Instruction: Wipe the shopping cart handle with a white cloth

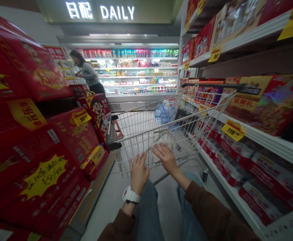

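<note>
A wire shopping cart (pixel 136 134) stands sideways just in front of me, its dark handle at the right. My right hand (pixel 165 157) lies with fingers spread over a pale cloth (pixel 170 144) against the cart's near side mesh. Whether the fingers grip the cloth or only press on it is hard to tell; the palm hides part of it. To the left, my left hand (pixel 139 170), with a white watch (pixel 131 195) on the wrist, has its fingers apart and extended at the lower wires of the cart, with nothing in it.
Stacked red gift boxes (pixel 73 134) rise close on the left. Shelves with boxes and packs (pixel 257 154) line the right. Beyond the cart are wrapped water bottles (pixel 163 112) and a lit chiller (pixel 136 72). A person (pixel 91 75) stands at the back left.
</note>
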Demonstrator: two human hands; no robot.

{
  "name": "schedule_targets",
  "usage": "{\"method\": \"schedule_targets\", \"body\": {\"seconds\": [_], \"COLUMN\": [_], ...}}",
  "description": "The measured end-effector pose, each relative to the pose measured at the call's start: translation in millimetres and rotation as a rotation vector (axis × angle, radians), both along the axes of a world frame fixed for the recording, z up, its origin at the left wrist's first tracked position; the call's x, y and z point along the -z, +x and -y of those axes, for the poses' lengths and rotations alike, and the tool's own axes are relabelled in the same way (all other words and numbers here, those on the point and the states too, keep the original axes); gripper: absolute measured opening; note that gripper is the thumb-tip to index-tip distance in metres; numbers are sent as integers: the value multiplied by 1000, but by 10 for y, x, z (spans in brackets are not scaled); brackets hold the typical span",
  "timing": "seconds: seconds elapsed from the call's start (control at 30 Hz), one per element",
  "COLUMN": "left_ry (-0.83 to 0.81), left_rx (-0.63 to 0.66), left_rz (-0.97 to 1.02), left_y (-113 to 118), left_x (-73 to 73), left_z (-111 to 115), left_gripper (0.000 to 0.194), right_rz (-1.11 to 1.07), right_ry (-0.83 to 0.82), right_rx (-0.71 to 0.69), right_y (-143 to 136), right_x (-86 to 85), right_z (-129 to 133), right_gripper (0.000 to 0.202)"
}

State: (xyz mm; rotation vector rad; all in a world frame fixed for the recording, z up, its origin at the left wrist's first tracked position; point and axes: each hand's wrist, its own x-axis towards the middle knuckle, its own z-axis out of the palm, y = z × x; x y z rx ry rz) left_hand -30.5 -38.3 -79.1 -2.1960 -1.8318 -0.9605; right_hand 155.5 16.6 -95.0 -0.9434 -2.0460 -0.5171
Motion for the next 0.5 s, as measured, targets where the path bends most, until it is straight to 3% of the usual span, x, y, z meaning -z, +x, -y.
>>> {"method": "schedule_targets", "body": {"seconds": [0.07, 0.17, 0.23, 0.3, 0.37, 0.5], "left_ry": [-2, 6, 13, 17, 17, 6], "left_rx": [-7, -10, -12, -12, -10, -14], "left_rz": [-1, -1, 1, 1, -5, -18], "left_y": [13, 40, 60, 80, 94, 102], "left_x": [-8, -6, 6, 21, 33, 46], "left_z": [6, 21, 34, 47, 55, 51], "left_gripper": [65, 66, 67, 69, 71, 72], "right_rz": [11, -4, -13, -11, 4, 54], "right_ry": [-43, -48, -12, 34, 68, 83], "right_rx": [-28, -76, -88, -77, -55, -58], "right_y": [30, 70, 82, 81, 70, 49], "right_x": [-28, -249, -394, -429, -324, 53], "right_z": [66, 99, 54, -27, -100, -90], "right_gripper": [78, 82, 81, 77, 72, 70]}}
